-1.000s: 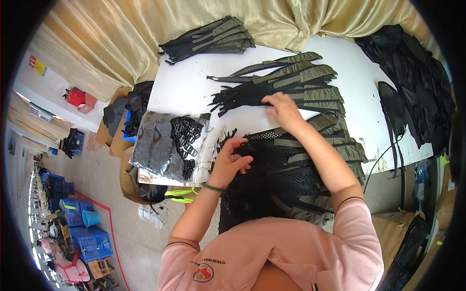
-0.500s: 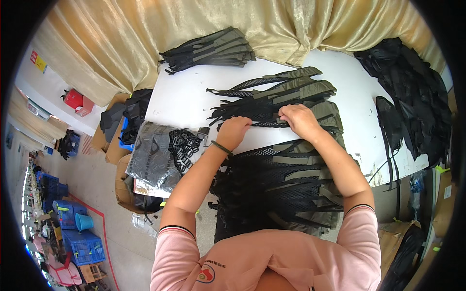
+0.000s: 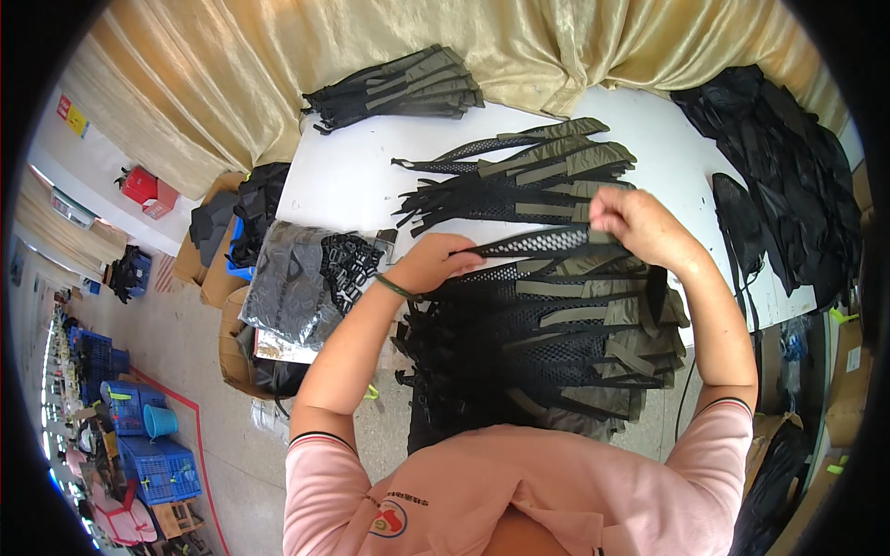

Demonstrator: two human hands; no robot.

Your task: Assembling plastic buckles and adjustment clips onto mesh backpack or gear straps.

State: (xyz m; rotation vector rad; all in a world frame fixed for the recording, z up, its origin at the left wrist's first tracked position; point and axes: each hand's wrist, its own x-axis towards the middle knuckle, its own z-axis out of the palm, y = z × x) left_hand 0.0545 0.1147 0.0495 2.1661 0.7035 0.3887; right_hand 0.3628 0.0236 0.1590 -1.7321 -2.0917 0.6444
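Observation:
A black mesh strap with an olive fabric end [image 3: 536, 243] stretches between my two hands. My left hand [image 3: 430, 263] pinches its dark left end between thumb and fingers. At its olive end on the right, my right hand [image 3: 642, 222] is closed, its curled fingertips on the strap's upper edge. Just below lies a thick overlapping pile of similar straps [image 3: 575, 347], between my body and the table. Beyond my hands, a smaller fanned group of such straps [image 3: 547, 176] rests on the white table [image 3: 343, 176].
Another strap bundle [image 3: 399, 85] lies at the back by the gold curtain [image 3: 519, 46]. A clear bag of dark buckles [image 3: 301, 283] sits on the left corner. Black fabric pieces [image 3: 779, 176] heap at the right. Cardboard boxes [image 3: 222, 301] and blue crates [image 3: 158, 468] stand left.
Both hands have come nearer my body, bringing one strap from the far group over the near pile. My right hand has moved right, and the strap is now stretched out.

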